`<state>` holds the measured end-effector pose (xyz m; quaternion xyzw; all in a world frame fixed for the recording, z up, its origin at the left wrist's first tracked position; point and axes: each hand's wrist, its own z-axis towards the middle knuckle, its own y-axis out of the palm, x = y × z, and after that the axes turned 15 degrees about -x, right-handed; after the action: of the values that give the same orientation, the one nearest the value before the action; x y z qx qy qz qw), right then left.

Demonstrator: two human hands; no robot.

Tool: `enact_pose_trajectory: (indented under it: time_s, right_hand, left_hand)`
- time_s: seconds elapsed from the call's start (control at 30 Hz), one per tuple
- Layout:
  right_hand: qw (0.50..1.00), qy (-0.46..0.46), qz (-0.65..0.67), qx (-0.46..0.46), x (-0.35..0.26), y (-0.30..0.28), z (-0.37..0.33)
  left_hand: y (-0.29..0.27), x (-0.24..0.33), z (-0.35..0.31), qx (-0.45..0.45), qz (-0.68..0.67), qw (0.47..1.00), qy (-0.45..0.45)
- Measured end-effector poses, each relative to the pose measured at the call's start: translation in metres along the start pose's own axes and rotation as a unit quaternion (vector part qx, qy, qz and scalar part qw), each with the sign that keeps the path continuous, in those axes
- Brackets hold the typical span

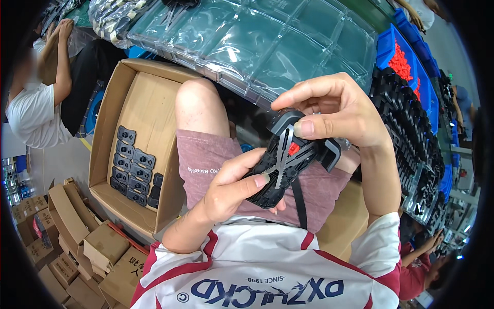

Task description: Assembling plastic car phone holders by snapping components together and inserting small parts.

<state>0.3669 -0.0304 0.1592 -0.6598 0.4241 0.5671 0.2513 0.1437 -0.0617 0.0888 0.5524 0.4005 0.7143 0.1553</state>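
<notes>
My left hand (231,180) is wrapped round the lower body of a black plastic holder assembly (267,193), held above my lap. Two grey toothed strips cross on its face, and a small red piece shows beside them. Curved black arms stick out at its upper end and right side. With thumb and fingers, my right hand (342,110) grips the assembly's upper end. The right thumb lies by the tip of one toothed strip (284,149). My right palm and fingers hide part of that end.
Left of my knee, an open cardboard box (146,98) holds several black plates (139,171). A clear divided tray (242,46) lies ahead. Stacked black parts (406,123) and blue bins with red pieces (400,62) stand at right. Cartons (108,244) and a seated co-worker (43,103) are at left.
</notes>
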Motion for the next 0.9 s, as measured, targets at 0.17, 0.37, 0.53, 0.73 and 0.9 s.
enact_pose_trajectory:
  time_s: [0.17, 0.37, 0.53, 0.73, 0.9]
  right_hand:
    - [1.000, 0.004, -0.005, -0.016, -0.001, -0.003, 0.001]
    - [1.000, -0.006, -0.007, -0.002, 0.003, 0.000, 0.005]
    - [1.000, -0.001, 0.001, 0.005, 0.003, 0.003, 0.006]
    - [1.000, 0.022, 0.020, 0.003, 0.002, 0.006, 0.009]
    - [0.999, 0.027, 0.036, -0.003, 0.002, 0.005, 0.009]
  left_hand:
    - [0.000, 0.000, 0.000, 0.004, 0.004, 1.000, -0.004]
    - [-0.001, -0.003, 0.001, 0.008, 0.014, 1.000, 0.011]
    - [-0.001, -0.005, 0.001, 0.011, 0.010, 0.999, 0.037]
    - [0.012, 0.003, 0.004, 0.092, 0.119, 0.988, -0.022]
    - [0.014, 0.003, 0.005, 0.129, 0.109, 0.985, -0.048]
